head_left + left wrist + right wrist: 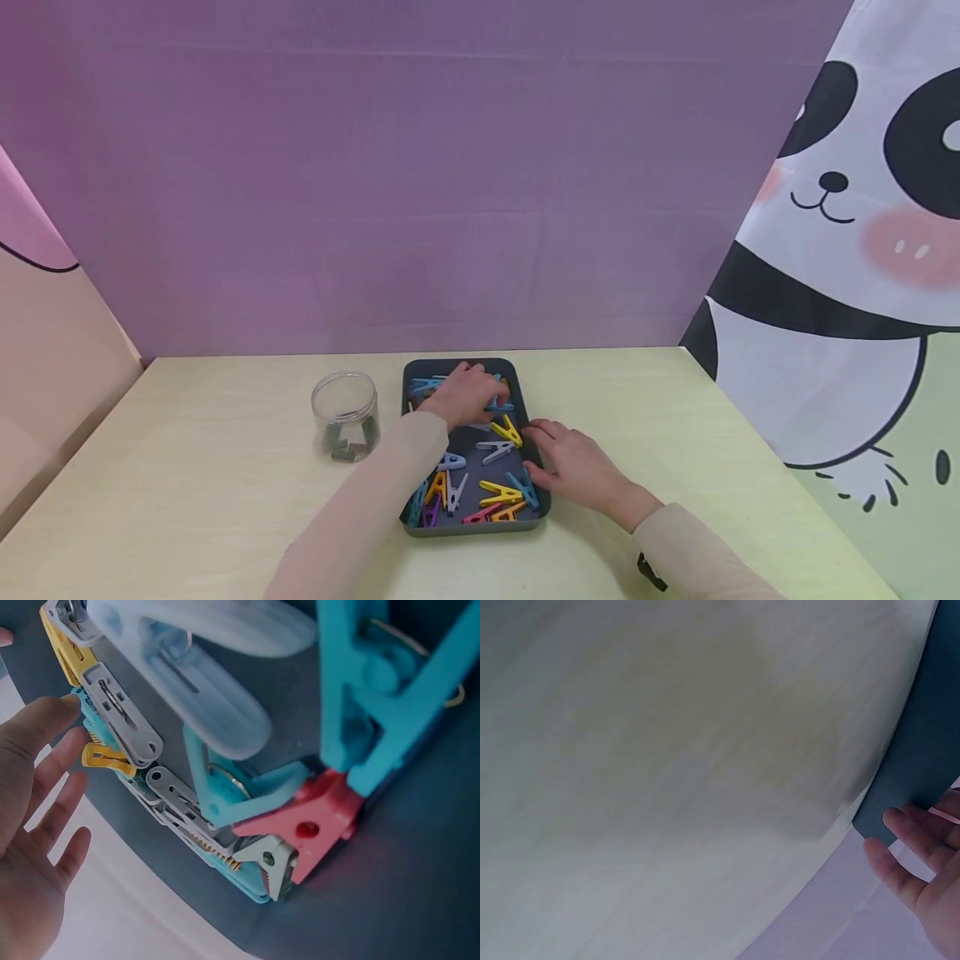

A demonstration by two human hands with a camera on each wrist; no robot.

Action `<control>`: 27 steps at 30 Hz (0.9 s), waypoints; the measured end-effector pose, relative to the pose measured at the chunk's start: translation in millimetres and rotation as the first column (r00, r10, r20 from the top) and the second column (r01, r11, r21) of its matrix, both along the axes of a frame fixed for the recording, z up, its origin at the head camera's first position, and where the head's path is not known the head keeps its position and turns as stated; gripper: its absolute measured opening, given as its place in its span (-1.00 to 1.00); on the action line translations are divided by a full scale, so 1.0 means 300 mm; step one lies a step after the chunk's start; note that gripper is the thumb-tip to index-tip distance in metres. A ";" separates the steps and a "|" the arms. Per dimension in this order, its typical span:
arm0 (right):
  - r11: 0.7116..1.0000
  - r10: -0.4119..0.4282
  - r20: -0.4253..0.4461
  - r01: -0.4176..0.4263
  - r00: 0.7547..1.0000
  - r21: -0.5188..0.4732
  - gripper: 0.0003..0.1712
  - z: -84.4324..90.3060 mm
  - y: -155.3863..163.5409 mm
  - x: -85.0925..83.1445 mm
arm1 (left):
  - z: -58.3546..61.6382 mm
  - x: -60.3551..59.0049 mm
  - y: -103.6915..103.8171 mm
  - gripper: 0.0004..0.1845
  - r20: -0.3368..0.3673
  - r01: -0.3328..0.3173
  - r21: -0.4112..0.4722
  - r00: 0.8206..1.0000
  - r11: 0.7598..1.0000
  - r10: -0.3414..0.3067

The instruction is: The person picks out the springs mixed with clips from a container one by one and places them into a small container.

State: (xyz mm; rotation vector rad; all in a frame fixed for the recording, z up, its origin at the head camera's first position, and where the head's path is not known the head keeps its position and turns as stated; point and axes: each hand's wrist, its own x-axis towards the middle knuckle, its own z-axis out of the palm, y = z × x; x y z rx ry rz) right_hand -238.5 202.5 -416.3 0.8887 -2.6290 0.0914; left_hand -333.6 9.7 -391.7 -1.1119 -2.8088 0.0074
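A dark grey tray (504, 527) holds many coloured plastic clothespins. My left hand (467, 395) reaches over its far end. In the left wrist view the fingers (46, 718) are fairly straight, a fingertip right at a teal clothespin (94, 716). Close by lie a grey clothespin (120, 712), a yellow one (67, 652) and a red one (304, 825). My right hand (581, 468) rests along the tray's right side with its fingers spread at the rim. The right wrist view shows its fingers (919, 840) against the tray's outer wall (922, 735).
Left of the tray stands a clear round jar (345, 408) with grey pieces at its bottom. Both stand on a light wooden table (225, 467). A purple backdrop (420, 183) rises behind the table, and a panda-printed cloth (817, 367) hangs at the right.
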 end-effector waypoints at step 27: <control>1.000 -0.014 0.037 0.014 0.999 0.002 -0.46 0.000 0.000 -0.004 | -0.004 -0.001 0.005 -0.85 0.005 -0.016 -0.044 1.000 0.999 0.016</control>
